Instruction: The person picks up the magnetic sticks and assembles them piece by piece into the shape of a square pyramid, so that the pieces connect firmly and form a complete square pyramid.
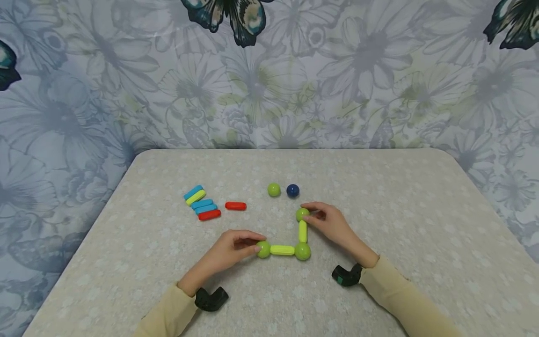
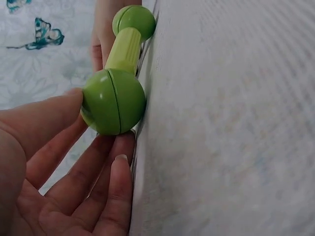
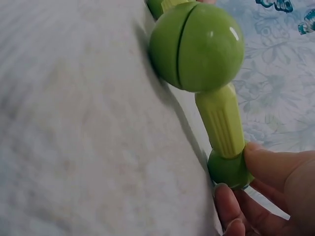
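On the table lies an L-shaped piece made of three green balls joined by two yellow-green rods. My left hand [image 1: 233,245] pinches the ball at the left end [image 2: 113,102] between thumb and fingers. From there a rod [image 1: 282,250] runs right to the corner ball [image 1: 302,251]. A second rod [image 3: 221,120] leads away from the corner to the far ball [image 3: 229,169]. Thumb and fingertips of my right hand [image 1: 332,223] pinch that far ball, partly covering it. The corner ball is touched by neither hand.
Behind the piece sit a loose green ball [image 1: 273,189] and a dark blue ball [image 1: 293,190]. To the left lies a group of blue, yellow-green and red rods [image 1: 204,206], with one red rod [image 1: 236,206] apart from it. A patterned wall covering [image 1: 286,93] rises behind the table.
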A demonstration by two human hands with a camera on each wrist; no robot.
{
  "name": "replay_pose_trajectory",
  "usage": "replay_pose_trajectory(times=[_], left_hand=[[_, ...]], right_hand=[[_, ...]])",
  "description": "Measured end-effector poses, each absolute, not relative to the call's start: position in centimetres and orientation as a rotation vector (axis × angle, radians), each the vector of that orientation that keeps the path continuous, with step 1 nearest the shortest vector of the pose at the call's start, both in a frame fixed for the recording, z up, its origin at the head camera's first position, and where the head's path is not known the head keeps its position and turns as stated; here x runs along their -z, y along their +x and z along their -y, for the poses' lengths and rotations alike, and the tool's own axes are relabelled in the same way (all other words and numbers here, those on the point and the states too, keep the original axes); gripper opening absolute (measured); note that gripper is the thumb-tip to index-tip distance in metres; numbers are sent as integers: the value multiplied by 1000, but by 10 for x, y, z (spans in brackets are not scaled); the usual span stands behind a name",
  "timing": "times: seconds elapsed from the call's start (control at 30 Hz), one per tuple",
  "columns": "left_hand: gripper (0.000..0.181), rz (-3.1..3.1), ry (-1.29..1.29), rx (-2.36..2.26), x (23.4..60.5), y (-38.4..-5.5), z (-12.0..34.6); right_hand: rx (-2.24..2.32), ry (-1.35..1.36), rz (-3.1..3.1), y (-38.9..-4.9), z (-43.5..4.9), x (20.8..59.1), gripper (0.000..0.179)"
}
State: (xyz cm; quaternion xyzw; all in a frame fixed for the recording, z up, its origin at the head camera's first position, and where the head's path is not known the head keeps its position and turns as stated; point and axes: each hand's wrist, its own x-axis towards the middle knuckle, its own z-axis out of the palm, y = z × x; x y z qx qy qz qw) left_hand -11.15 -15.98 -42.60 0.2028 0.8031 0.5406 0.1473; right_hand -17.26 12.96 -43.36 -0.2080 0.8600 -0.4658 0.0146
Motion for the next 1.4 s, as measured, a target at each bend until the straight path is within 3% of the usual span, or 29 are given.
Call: replay_pose_trajectory(times=[0.23, 0.43, 0.67, 1.0, 1.4], left_hand=[[28, -2411, 553, -1611, 408, -122, 184], [31, -2685, 295, -1742, 392, -144, 238], [40, -2855, -64, -1623, 405, -174, 287], [36, -2822, -134, -1365, 411, -195, 297], [39, -2899, -125, -1186, 407, -193, 300]], right_hand=[[1445, -678, -2663, -174, -129, 433, 32], [1443, -677, -2666, -175, -129, 433, 32], [1462, -675, -2660, -173, -129, 434, 31], [1492, -669, -2641, -174, -130, 437, 31], [1472, -655, -2650, -174, -131, 436, 31]])
